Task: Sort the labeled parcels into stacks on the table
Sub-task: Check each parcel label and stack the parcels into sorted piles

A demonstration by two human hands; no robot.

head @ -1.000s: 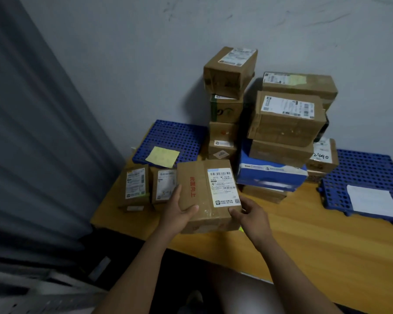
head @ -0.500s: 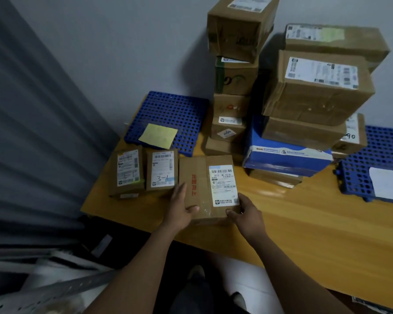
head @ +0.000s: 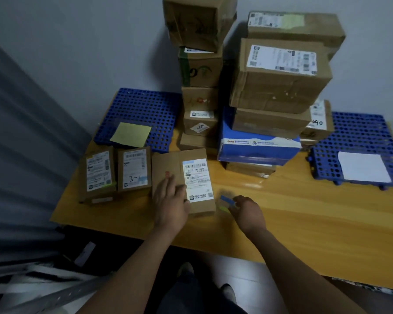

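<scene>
Head: right hand (head: 247, 211) now off parcel (head: 197, 175); left hand (head: 171, 201) stays atop.

Landmark parcel (head: 197, 177): flat on the table (head: 304, 223), under my left hand (head: 171, 200).
Two small parcels (head: 134, 168): just left of it, side by side.
Parcel stacks (head: 279, 75): behind it, rightward.
Grid mat (head: 141, 105): behind-left, note (head: 131, 134) on top.

Wall: plain pale grey wall (head: 95, 46) rising behind the table's far edge.
Left side: grey ribbed surface (head: 21, 155) along the table's left edge, too blurred to tell curtain from shutter.
Table: yellow-orange wooden table (head: 309, 225), with a pale glare streak across the middle.
Floor: pale, smooth floor (head: 238, 268) below the near edge.
Lower left: slanted grey metal rail (head: 55, 298) with holes.
Light: dim and cool.
</scene>
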